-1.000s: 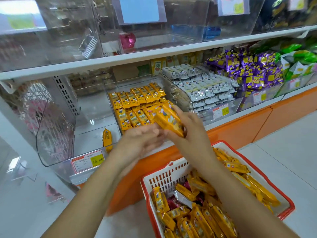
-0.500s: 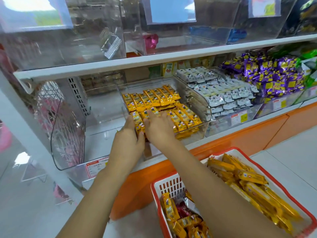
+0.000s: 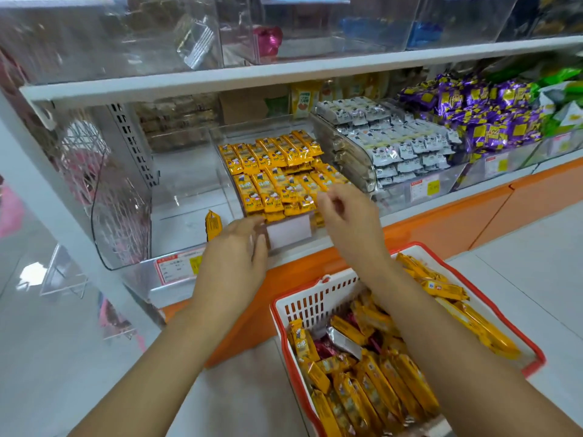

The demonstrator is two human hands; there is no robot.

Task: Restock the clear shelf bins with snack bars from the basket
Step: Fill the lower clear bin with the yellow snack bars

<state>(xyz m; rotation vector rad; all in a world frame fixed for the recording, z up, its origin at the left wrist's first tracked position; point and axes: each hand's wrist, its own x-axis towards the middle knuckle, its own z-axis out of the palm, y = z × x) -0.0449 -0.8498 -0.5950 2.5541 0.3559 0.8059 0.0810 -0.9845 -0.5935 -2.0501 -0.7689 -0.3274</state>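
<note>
Snack bars (image 3: 277, 175) in yellow wrappers lie in overlapping rows in the clear bin (image 3: 288, 233) at the centre of the frame, stacked up to its front lip, where a blank white label faces out. The person's left hand (image 3: 233, 257) is at that lip, just left of the label, fingers straight and relaxed, holding nothing; whether the fingertips touch the plastic cannot be told. The right hand (image 3: 350, 219) hangs over the bin's front right corner, fingers loosely bent and holding nothing, slightly blurred. The label shows in the gap between the two hands. At lower right the red-rimmed basket (image 3: 315, 288) sits just in front of the orange base (image 3: 441, 222) of the shelving, with the right forearm crossing above it. More yellow bars (image 3: 381, 389) are heaped inside, a few pink-red wrappers among them. Left of the filled bin, a second clear bin (image 3: 120, 222) holds a lone bar (image 3: 213, 223) standing on end near the wall between the two. To the right, a bin of white packets (image 3: 397, 146) stands against the filled bin's side, with purple packets (image 3: 473, 118) beyond it at upper right. The white upper shelf (image 3: 284, 74) runs across the top of the frame above the backs of the bins, whose fronts stand open beneath it. Pale floor tiles (image 3: 536, 263) spread to the right of the basket.
</note>
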